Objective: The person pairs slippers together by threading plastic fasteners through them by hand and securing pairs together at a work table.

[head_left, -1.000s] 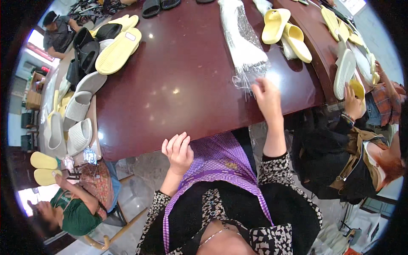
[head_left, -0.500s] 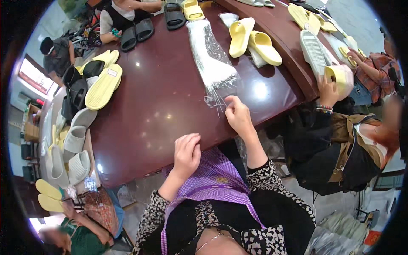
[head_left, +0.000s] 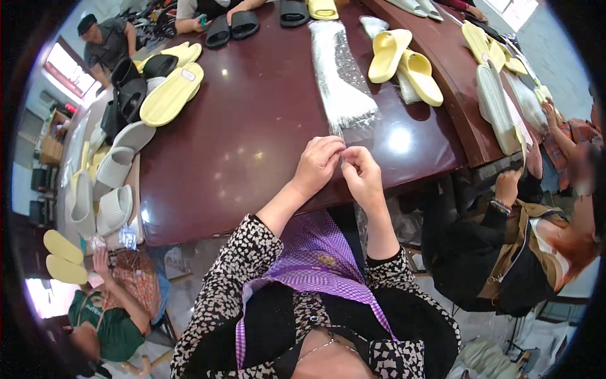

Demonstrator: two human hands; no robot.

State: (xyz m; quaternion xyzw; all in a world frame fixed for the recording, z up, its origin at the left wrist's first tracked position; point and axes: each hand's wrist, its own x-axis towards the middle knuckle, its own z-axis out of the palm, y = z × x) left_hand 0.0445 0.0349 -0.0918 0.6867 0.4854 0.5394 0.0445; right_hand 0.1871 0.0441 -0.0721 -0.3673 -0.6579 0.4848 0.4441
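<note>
My left hand (head_left: pixel 317 165) and my right hand (head_left: pixel 361 173) meet at the near edge of a dark red table (head_left: pixel 252 139). Both pinch the top of a clear plastic bag (head_left: pixel 360 218) that hangs down between them toward my lap. Just beyond my fingers lies a stack of clear plastic bags (head_left: pixel 341 76) stretching away across the table. A pair of yellow slippers (head_left: pixel 404 60) lies to the right of that stack.
Yellow, black and grey slippers (head_left: pixel 161 88) are piled at the table's left side, with more yellow ones (head_left: pixel 492 50) at the right. A seated person (head_left: pixel 524 234) works at my right, another person (head_left: pixel 107 303) sits low at my left, and others sit at the far end.
My right hand pulled back from the bag stack with one bag. My left hand rose from the table edge to meet it, and both now pinch the bag.
</note>
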